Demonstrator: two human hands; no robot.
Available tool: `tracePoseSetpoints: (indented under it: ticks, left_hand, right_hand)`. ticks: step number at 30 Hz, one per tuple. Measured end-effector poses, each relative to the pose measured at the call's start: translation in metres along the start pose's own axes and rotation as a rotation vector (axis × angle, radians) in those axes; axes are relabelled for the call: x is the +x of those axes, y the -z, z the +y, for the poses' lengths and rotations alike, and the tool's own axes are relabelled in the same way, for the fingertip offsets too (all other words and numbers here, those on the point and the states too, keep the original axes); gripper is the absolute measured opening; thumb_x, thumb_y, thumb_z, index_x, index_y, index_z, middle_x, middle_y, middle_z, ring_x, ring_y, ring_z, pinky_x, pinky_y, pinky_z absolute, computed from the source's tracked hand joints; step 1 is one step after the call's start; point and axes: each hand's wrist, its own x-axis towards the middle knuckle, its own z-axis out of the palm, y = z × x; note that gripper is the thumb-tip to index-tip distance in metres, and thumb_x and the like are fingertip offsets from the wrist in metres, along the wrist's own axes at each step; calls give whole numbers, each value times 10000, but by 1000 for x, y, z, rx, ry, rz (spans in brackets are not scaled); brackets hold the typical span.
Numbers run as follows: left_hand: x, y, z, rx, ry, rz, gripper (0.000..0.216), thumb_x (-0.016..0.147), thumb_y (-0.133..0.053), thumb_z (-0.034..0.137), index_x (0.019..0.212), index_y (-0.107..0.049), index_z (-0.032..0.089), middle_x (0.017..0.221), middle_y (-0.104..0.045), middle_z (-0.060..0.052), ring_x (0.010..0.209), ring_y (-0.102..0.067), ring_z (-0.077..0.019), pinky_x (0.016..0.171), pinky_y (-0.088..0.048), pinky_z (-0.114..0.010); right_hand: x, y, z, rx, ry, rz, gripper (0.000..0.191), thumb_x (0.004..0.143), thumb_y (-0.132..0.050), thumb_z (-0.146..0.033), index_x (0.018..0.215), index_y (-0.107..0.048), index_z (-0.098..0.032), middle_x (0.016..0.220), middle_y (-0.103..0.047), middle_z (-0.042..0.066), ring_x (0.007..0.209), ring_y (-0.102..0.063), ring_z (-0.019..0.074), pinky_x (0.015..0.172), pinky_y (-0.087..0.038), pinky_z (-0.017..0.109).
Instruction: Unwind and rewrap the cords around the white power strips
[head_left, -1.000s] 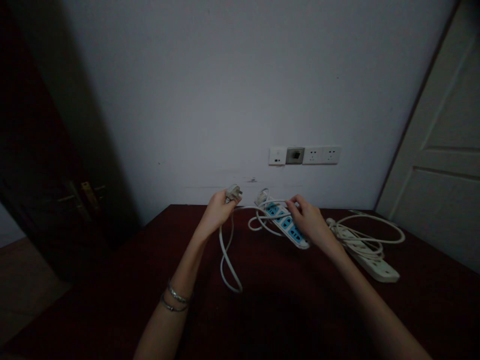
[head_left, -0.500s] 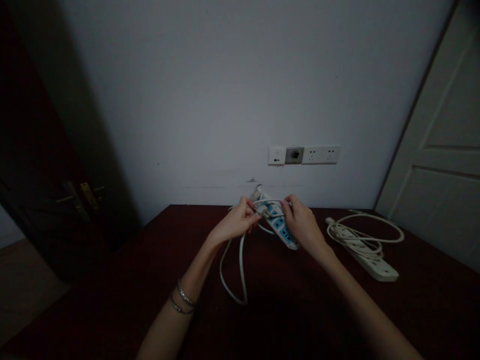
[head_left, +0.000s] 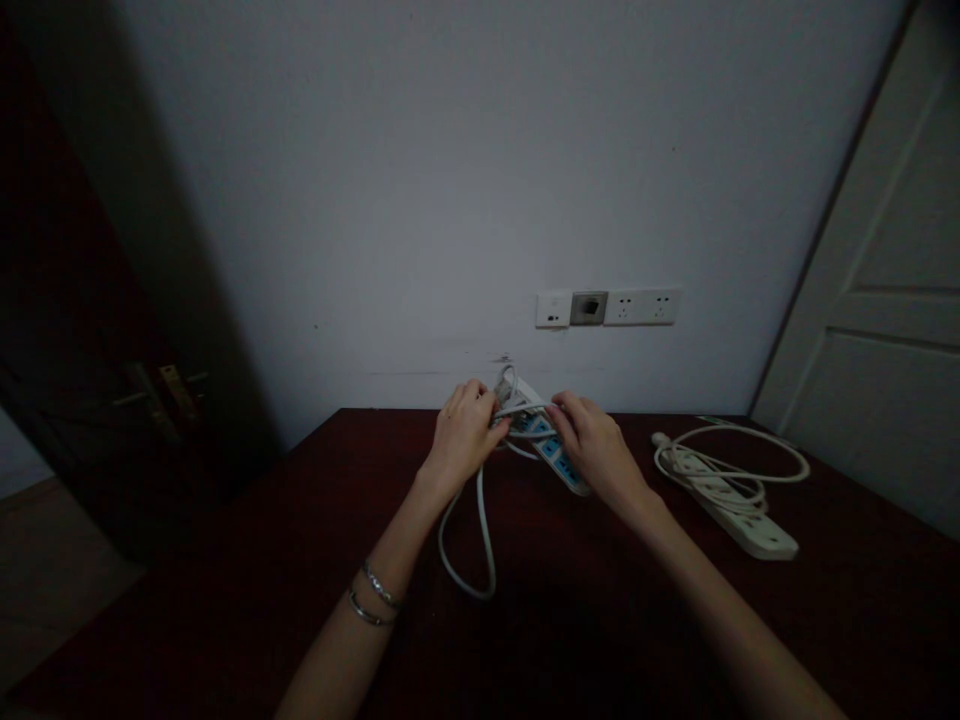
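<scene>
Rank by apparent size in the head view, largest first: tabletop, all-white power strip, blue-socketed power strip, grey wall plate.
1. Tabletop
2. All-white power strip and blue-socketed power strip: order unsure, the latter being partly hidden
3. Grey wall plate

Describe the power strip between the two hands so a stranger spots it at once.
Find the dark red table against the wall. Near its far edge, between the left hand and the right hand, a power strip slants behind crossing white cord. Its blue socket panels set it apart from the plain pale strip farther right.
</scene>
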Motion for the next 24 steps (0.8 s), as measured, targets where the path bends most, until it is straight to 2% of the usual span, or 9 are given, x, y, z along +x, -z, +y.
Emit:
tracePoseSetpoints:
  ticks: [4, 7, 9, 11, 14, 17, 20, 22, 24]
  left_hand:
    - [1, -7, -7, -259, 16, -128, 116, 818, -486, 248, 900, -513, 170, 720, -539, -25, 629, -504, -154, 613, -379, -272]
    - [1, -12, -9, -507, -37, -147, 107, 795, -499, 221, 897, -494, 187, 722, -530, -21, 630, -500, -144, 618, -371, -262]
    - [3, -14, -10, -710, -14, -167, 100, 783, -502, 203, 879, -473, 196, 767, -545, -21, 674, -519, -139, 635, -389, -255]
    - [5, -14, -11, -949, 81, -204, 124, 770, -513, 194, 871, -442, 199, 806, -567, -17, 717, -545, -134, 641, -412, -249]
    - [8, -12, -12, -1299, 253, -291, 299, 676, -623, 163, 889, -416, 198, 853, -604, -18, 761, -585, -140, 656, -444, -257]
    - [10, -7, -14, -1540, 390, -367, 335, 625, -670, 171, 888, -462, 181, 800, -607, -14, 698, -590, -129, 641, -448, -261]
    - [13, -5, -14, -1679, 531, -371, 209, 683, -637, 256, 815, -514, 151, 736, -589, -21, 650, -573, -116, 611, -440, -257]
    - [15, -6, -14, -1690, 595, -339, 224, 660, -668, 228, 796, -510, 146, 722, -594, -21, 632, -567, -108, 598, -436, -247]
    - [17, -7, -16, -1661, 628, -241, 293, 617, -699, 149, 815, -484, 153, 709, -604, -9, 608, -562, -94, 582, -429, -225]
  right_hand:
    - [1, 2, 1, 20, 28, -14, 291, 938, -328, -401, 950, -553, -217, 842, -583, 66, 748, -582, 195, 628, -395, 274]
    - [2, 2, 2, 30, 45, -44, 301, 936, -325, -412, 972, -555, -221, 845, -585, 66, 762, -582, 200, 641, -400, 278]
    - [2, 2, 3, 35, 52, -55, 309, 933, -327, -418, 973, -562, -220, 840, -584, 66, 765, -580, 203, 647, -402, 280]
    - [2, 3, 4, 38, 57, -54, 317, 932, -328, -417, 973, -571, -218, 840, -582, 69, 764, -578, 203, 651, -402, 282]
    - [4, 6, 8, 41, 64, -55, 325, 931, -328, -417, 995, -577, -219, 865, -583, 74, 781, -578, 204, 659, -404, 285]
    - [6, 9, 14, 55, 88, -75, 328, 931, -327, -419, 1004, -577, -220, 889, -583, 78, 805, -577, 205, 674, -411, 288]
    - [8, 12, 20, 53, 123, -96, 331, 932, -325, -422, 1009, -570, -214, 900, -579, 79, 818, -578, 205, 687, -417, 290]
    - [7, 13, 22, 47, 145, -124, 330, 932, -326, -424, 1017, -567, -214, 885, -574, 75, 807, -580, 203, 688, -419, 291]
    - [7, 13, 23, 54, 165, -173, 325, 933, -326, -420, 1025, -567, -222, 873, -576, 69, 792, -583, 197, 693, -421, 293]
